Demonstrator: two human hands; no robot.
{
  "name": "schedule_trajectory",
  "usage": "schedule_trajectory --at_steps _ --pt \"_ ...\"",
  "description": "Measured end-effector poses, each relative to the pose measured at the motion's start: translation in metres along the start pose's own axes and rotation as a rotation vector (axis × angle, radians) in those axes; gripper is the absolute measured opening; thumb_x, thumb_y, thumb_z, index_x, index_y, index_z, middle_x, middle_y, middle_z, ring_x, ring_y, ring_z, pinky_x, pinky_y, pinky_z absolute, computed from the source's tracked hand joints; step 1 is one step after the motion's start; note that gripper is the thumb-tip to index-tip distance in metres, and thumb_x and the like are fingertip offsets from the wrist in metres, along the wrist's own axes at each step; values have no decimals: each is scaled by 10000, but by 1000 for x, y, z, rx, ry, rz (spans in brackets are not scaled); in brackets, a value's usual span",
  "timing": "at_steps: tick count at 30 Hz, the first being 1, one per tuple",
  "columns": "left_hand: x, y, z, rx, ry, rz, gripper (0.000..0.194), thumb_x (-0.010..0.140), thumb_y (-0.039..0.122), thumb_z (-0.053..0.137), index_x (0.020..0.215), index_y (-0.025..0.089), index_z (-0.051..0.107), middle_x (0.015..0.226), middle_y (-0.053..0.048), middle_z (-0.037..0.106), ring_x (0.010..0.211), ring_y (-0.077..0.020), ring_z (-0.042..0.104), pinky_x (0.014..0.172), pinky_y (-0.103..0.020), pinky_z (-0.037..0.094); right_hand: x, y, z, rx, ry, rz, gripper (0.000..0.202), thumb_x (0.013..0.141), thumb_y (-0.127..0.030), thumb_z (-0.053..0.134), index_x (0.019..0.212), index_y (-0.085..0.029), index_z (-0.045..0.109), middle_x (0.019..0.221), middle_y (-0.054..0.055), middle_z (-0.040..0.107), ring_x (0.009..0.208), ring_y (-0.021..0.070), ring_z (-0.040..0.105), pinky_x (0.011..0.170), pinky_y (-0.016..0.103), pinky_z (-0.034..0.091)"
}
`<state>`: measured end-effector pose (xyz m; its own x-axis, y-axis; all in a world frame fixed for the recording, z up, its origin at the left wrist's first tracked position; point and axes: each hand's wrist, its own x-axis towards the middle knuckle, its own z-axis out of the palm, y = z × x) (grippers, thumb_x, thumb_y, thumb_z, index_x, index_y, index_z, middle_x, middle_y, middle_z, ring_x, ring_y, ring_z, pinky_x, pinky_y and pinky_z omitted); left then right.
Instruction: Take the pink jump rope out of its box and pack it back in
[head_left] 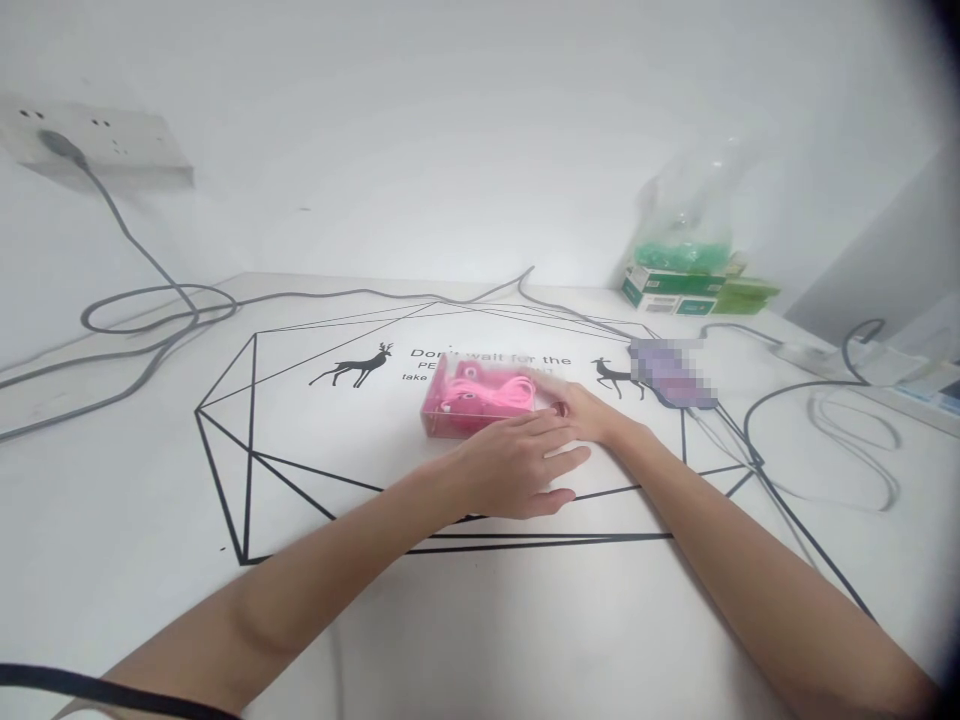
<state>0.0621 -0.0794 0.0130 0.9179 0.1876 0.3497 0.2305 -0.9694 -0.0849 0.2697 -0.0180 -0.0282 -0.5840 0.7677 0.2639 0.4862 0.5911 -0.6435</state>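
A clear plastic box (439, 418) with a pink insert lies on the white table. Inside it a pink cable (491, 390), coiled up, and what look like earbuds show through the lid. My left hand (521, 468) reaches across the box's near right corner, its fingers stretched out and spread to the right, fingertips at the box's right end. Beyond that end my right hand (581, 412) curls around the far right corner and steadies the box. Most of its fingers are hidden behind the box and my left hand.
A blurred-out purplish object (671, 372) with a cable lies to the right. Green-and-white boxes (671, 290) under a plastic bag (684, 225) stand against the wall. Grey cable (161, 300) loops at left from a wall socket (135, 140). Black lines and deer are printed on the tabletop (315, 430).
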Motion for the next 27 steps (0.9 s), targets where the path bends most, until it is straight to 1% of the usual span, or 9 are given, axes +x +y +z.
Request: schedule_trajectory --at_steps 3,6,9,11,13,16,21,23,27 --pt "0 4 3 4 -21 -26 368 963 299 472 1285 129 531 1270 -144 600 1155 -264 577 916 -388 509 -1 -6 -1 -24 23 11 774 772 -342 662 1484 -311 361 1407 29 552 1115 272 622 896 400 513" --pt "3 8 2 27 10 -33 325 974 294 442 1236 140 555 1243 -139 602 1090 -248 599 867 -361 511 0 -10 -1 -42 26 35 765 769 -354 665 1477 -314 378 1402 34 556 1104 278 622 875 396 517" --pt "5 19 4 105 8 -25 254 971 266 430 1080 136 619 1025 -125 652 974 -242 624 848 -368 490 1 -9 0 -73 42 48 737 793 -408 657 1472 -305 390 1391 46 566 1095 278 627 873 406 524" --pt "5 28 10 177 -39 -55 246 959 258 432 1000 123 633 892 -110 645 838 -229 627 798 -371 486 1 -7 1 -93 55 42 749 795 -448 666 1474 -296 388 1410 54 549 1153 289 602 893 414 521" --pt "4 36 16 266 -99 -114 267 944 280 449 991 100 640 862 -123 646 795 -240 616 772 -386 478 2 -5 0 -99 54 27 761 793 -469 678 1474 -289 391 1448 61 510 1235 298 551 930 419 507" --pt "2 45 25 375 -153 -198 359 943 328 444 1057 52 643 937 -178 675 881 -288 621 815 -415 458 1 -3 -1 -97 48 14 755 798 -485 677 1471 -283 400 1483 65 466 1268 298 529 957 422 498" --pt "0 48 38 352 -127 -250 504 967 342 368 1204 -49 580 1188 -279 631 1072 -351 602 919 -447 415 2 -1 -1 -106 53 13 761 794 -480 680 1469 -258 409 1484 75 463 1250 301 548 970 428 496" --pt "-1 46 43 309 -111 -266 531 970 347 348 1247 -59 549 1272 -292 582 1147 -364 575 968 -461 392 2 -1 0 -109 58 32 760 791 -467 687 1469 -265 410 1469 71 482 1247 307 550 986 445 485" --pt "-5 42 50 232 -56 -266 530 964 341 338 1293 -33 518 1376 -288 498 1242 -363 518 1031 -488 363 3 -2 0 -89 51 57 739 796 -449 688 1462 -279 417 1453 62 505 1219 299 568 981 443 485"
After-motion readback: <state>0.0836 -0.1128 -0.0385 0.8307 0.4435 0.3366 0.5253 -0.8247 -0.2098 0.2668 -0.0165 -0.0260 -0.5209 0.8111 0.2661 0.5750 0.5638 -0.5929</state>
